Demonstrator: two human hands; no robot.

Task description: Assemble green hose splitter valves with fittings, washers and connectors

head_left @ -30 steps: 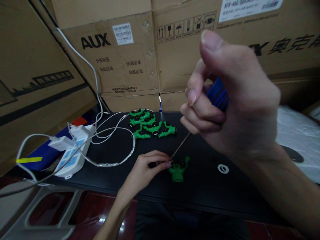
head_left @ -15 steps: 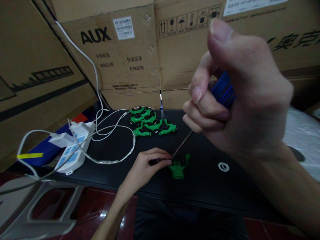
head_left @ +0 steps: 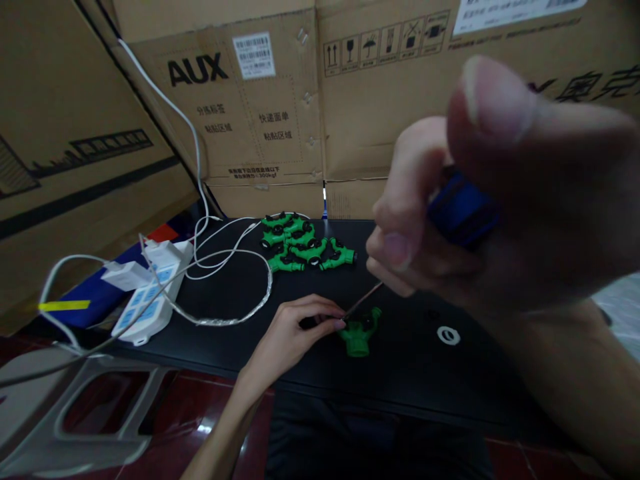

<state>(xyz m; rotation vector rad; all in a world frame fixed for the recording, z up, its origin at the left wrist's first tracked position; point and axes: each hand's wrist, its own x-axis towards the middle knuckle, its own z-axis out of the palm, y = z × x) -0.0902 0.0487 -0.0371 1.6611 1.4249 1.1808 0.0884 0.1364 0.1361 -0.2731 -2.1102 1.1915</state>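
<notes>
My right hand (head_left: 490, 193), large and close to the camera, is wrapped round the blue handle of a screwdriver (head_left: 463, 210). The thin shaft slants down and left to a green Y-shaped hose connector (head_left: 358, 341) on the black table. My left hand (head_left: 303, 327) pinches the connector's left branch, thumb and fingers closed beside the screwdriver tip. The fingers hide that branch and the exact spot where the tip meets it. A white ring (head_left: 449, 335) lies to the right of the connector, with a small dark ring (head_left: 431, 315) faintly visible near it.
Several green connectors (head_left: 307, 248) with black parts are grouped at the table's back. To the left lie a white power strip (head_left: 153, 293) with plugs and a looped white cable (head_left: 233, 323). Cardboard boxes (head_left: 260, 100) stand behind the table; a plastic stool (head_left: 105, 413) is at lower left.
My right hand has moved right and closer to the camera, and the screwdriver now leans lower. The left hand still grips the connector in nearly the same place.
</notes>
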